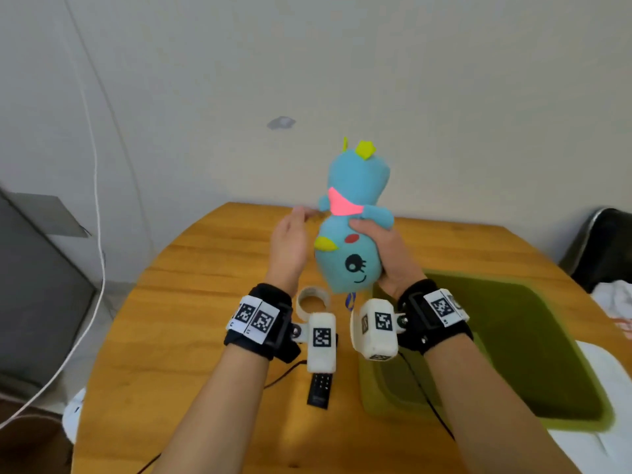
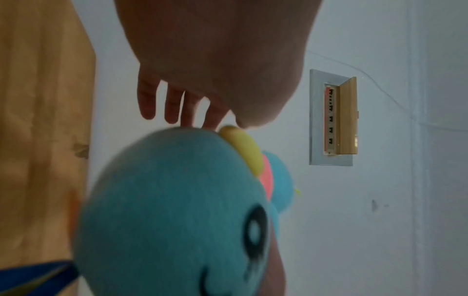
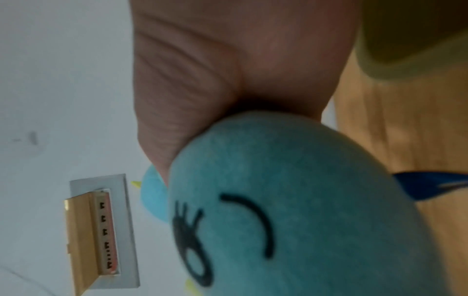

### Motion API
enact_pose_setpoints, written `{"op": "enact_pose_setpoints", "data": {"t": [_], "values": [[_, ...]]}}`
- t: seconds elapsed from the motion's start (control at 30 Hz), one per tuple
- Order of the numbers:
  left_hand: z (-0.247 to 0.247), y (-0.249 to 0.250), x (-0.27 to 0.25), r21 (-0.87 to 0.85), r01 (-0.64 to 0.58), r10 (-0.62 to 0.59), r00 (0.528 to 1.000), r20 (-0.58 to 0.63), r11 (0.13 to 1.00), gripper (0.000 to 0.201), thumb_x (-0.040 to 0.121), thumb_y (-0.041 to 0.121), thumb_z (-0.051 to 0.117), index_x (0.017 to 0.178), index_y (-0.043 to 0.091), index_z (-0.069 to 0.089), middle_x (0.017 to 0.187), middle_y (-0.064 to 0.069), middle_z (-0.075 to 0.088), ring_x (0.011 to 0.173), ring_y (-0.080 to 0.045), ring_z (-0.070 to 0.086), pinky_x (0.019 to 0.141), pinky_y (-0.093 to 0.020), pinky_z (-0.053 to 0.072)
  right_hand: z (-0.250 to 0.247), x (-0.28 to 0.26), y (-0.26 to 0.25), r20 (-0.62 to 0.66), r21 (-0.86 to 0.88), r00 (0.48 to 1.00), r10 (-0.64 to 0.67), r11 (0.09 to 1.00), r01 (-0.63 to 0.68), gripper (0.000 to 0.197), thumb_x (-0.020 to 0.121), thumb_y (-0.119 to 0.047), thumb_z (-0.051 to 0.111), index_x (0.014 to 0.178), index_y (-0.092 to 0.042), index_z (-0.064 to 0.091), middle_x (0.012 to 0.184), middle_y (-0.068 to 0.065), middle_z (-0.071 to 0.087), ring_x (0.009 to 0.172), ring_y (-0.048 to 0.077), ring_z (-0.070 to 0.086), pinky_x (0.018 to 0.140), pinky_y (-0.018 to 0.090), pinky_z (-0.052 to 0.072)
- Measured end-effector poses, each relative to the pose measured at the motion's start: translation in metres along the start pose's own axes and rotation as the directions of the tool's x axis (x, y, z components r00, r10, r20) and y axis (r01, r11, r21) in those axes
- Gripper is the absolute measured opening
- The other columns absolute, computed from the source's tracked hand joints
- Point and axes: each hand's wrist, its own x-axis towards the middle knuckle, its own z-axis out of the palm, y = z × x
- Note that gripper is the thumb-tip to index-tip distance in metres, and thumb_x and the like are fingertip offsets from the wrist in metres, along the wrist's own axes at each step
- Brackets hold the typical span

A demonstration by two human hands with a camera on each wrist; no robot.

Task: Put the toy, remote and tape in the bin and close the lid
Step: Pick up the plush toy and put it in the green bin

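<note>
Blue plush filled the right hand (image 1: pixel 383 254), whose fingers curled round the toy (image 1: pixel 352 230) and held it head-down above the table (image 1: pixel 191 302), while the left hand (image 1: pixel 289 248) stood just beside it with fingers straight and loose, holding nothing. Below the hands the tape (image 1: pixel 312 300) lay on the wood and the remote (image 1: pixel 320 390) lay nearer the person, part hidden by a wrist camera. The green bin (image 1: pixel 376 401) stood open at the right, with nothing seen inside it.
</note>
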Motion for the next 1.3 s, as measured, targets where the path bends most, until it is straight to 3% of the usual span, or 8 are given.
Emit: {"op": "enact_pose_setpoints", "data": {"t": [0.13, 0.27, 0.4, 0.57, 0.77, 0.9, 1.17, 1.3], "values": [[0.039, -0.022, 0.002, -0.061, 0.357, -0.353, 0.933, 0.069, 0.932, 0.018, 0.098, 0.024, 0.046, 0.102, 0.018, 0.062, 0.105, -0.003, 0.065, 0.085, -0.019, 0.055, 0.069, -0.031, 0.041, -0.069, -0.014, -0.028, -0.002, -0.178, 0.992, -0.129, 0.976, 0.127, 0.043, 0.078, -0.019, 0.072, 0.118, -0.004, 0.063, 0.102, 0.018, 0.074, 0.085, 0.032, 0.071, 0.075, 0.044, 0.057], [0.089, -0.042, -0.012, 0.098, 0.542, -0.55, 0.819, 0.163, 0.835, 0.024, 0.1, 0.026, 0.045, 0.118, 0.016, 0.058, 0.116, -0.007, 0.058, 0.112, -0.027, 0.051, 0.095, -0.04, 0.04, -0.142, -0.02, -0.036, 0.075, -0.599, 0.981, -0.178, 0.779, 0.187, 0.041, 0.078, -0.029, 0.08, 0.112, -0.021, 0.06, 0.106, 0.005, 0.072, 0.09, 0.023, 0.071, 0.074, 0.038, 0.058], [0.126, -0.051, -0.021, 0.074, 0.649, -0.652, 0.746, 0.135, 0.757, 0.014, 0.096, 0.018, 0.048, 0.09, 0.008, 0.055, 0.082, -0.009, 0.056, 0.068, -0.023, 0.053, 0.056, -0.026, 0.046, -0.201, -0.02, -0.023, 0.183, -0.841, 0.981, -0.07, 0.505, 0.193, 0.053, 0.072, -0.051, 0.083, 0.114, -0.031, 0.056, 0.105, -0.011, 0.069, 0.091, 0.009, 0.068, 0.076, 0.031, 0.055], [0.145, -0.056, -0.024, 0.115, 0.618, -0.623, 0.782, 0.016, 0.778, 0.029, 0.1, 0.009, 0.043, 0.071, 0.011, 0.044, 0.072, -0.008, 0.044, 0.059, -0.018, 0.042, 0.052, -0.028, 0.038, -0.243, -0.015, 0.003, 0.309, -0.934, 0.939, 0.149, 0.232, 0.27, 0.061, 0.069, -0.064, 0.078, 0.115, -0.031, 0.055, 0.1, -0.014, 0.067, 0.086, 0.012, 0.064, 0.073, 0.03, 0.052], [0.143, -0.074, -0.029, 0.026, 0.659, -0.659, 0.752, -0.021, 0.752, 0.02, 0.093, 0.01, 0.055, 0.081, 0.004, 0.069, 0.057, -0.014, 0.068, 0.046, -0.024, 0.062, 0.056, -0.033, 0.054, -0.258, -0.001, 0.044, 0.39, -0.912, 0.877, 0.28, -0.012, 0.409, 0.059, 0.074, -0.062, 0.071, 0.115, -0.024, 0.05, 0.103, -0.005, 0.065, 0.088, 0.021, 0.063, 0.071, 0.035, 0.05], [0.148, -0.078, -0.033, -0.049, 0.631, -0.632, 0.775, 0.002, 0.774, 0.024, 0.098, 0.011, 0.049, 0.103, 0.011, 0.073, 0.081, -0.018, 0.075, 0.076, -0.031, 0.068, 0.088, -0.051, 0.056, -0.255, 0.005, 0.078, 0.448, -0.848, 0.852, 0.272, -0.173, 0.501, 0.071, 0.078, -0.067, 0.064, 0.127, -0.018, 0.05, 0.114, 0.004, 0.064, 0.101, 0.027, 0.063, 0.077, 0.037, 0.049], [0.149, -0.092, -0.023, -0.038, 0.619, -0.62, 0.779, -0.099, 0.784, 0.044, 0.104, 0.013, 0.04, 0.146, 0.018, 0.05, 0.089, -0.014, 0.069, 0.077, -0.028, 0.065, 0.072, -0.043, 0.056, -0.246, 0.004, 0.123, 0.406, -0.784, 0.865, 0.294, -0.375, 0.496, 0.072, 0.082, -0.05, 0.068, 0.135, -0.005, 0.051, 0.126, 0.014, 0.06, 0.114, 0.032, 0.053, 0.09, 0.043, 0.043], [0.147, -0.102, -0.02, -0.055, 0.608, -0.61, 0.786, -0.096, 0.792, 0.041, 0.105, 0.014, 0.04, 0.143, 0.019, 0.052, 0.092, -0.014, 0.069, 0.076, -0.028, 0.066, 0.064, -0.04, 0.058, -0.244, 0.003, 0.131, 0.37, -0.784, 0.884, 0.287, -0.414, 0.462, 0.069, 0.081, -0.049, 0.067, 0.133, -0.007, 0.05, 0.125, 0.014, 0.06, 0.112, 0.032, 0.054, 0.09, 0.043, 0.043]]}}
